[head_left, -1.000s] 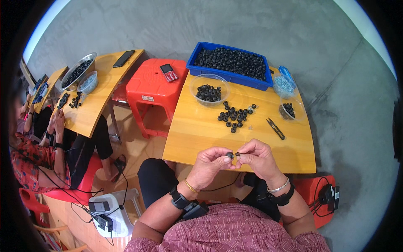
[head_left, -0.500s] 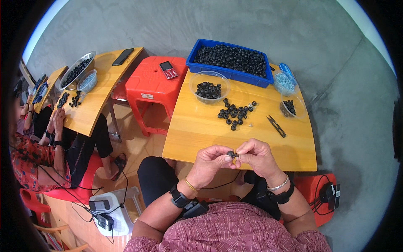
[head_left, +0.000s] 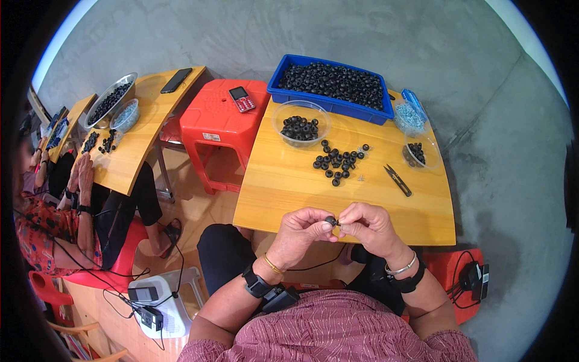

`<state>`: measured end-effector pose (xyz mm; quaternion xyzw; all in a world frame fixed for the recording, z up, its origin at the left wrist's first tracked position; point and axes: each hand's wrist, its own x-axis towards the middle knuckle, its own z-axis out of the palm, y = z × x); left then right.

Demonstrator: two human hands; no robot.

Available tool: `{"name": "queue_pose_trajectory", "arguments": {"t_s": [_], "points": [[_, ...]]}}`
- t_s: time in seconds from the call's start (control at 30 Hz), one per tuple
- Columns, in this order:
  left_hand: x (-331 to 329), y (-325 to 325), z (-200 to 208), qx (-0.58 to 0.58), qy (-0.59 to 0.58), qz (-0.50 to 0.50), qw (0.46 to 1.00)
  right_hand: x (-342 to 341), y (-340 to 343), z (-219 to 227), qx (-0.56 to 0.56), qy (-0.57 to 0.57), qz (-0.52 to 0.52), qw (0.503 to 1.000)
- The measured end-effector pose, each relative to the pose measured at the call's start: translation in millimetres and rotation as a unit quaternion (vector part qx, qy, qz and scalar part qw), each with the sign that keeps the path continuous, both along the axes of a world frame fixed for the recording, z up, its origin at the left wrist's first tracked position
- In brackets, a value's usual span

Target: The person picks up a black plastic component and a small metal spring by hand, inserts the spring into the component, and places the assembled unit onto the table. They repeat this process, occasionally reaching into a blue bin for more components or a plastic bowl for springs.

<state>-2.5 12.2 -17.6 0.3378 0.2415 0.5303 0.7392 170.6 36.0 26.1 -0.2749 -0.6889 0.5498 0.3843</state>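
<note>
Just over the near edge of the yellow table (head_left: pixel 271 199), my left hand (head_left: pixel 306 229) pinches a round black bead-like piece (head_left: pixel 330 221) between thumb and fingers. My right hand (head_left: pixel 369 226) meets it from the other side, its thumb and fingertips pressed together on something small and dark against the piece; the fingers hide most of it. Beyond my hands lies a loose group of black bead-like pieces (head_left: pixel 336 161), with a few tiny pale bits (head_left: pixel 360 178) beside them. To their right rests a pair of black thread snips (head_left: pixel 398 181).
A blue tray (head_left: pixel 329 108) full of black pieces stands at the back. Nearby are a see-through bowl (head_left: pixel 279 134), a cup (head_left: pixel 435 158) of black pieces and a tub of light-blue bits (head_left: pixel 410 117). Left is a red stool (head_left: pixel 211 111) bearing a phone (head_left: pixel 242 100); another person (head_left: pixel 66 235) sits beyond.
My hands stay nearly in place, with a slight shift of the right fingers at the black piece. The other person's hands have come together at the left table's edge.
</note>
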Motion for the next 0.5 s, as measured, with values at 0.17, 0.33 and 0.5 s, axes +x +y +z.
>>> {"name": "queue_pose_trajectory", "arguments": {"t_s": [0.17,0.33,0.5], "points": [[0.5,0.6,-1.1,-0.01,-0.002,-0.007,1.0,-0.4,-0.3,1.9,-0.02,0.038,-0.015,0.999],[1.0,0.0,0.1,-0.008,-0.012,-0.008,1.0,3.0,0.4,3.1,-0.022,0.042,0.001,0.999],[1.9,0.1,2.5,-0.008,-0.012,-0.016,1.0,2.7,0.4,-0.2,-0.034,0.039,0.012,0.999]]}}
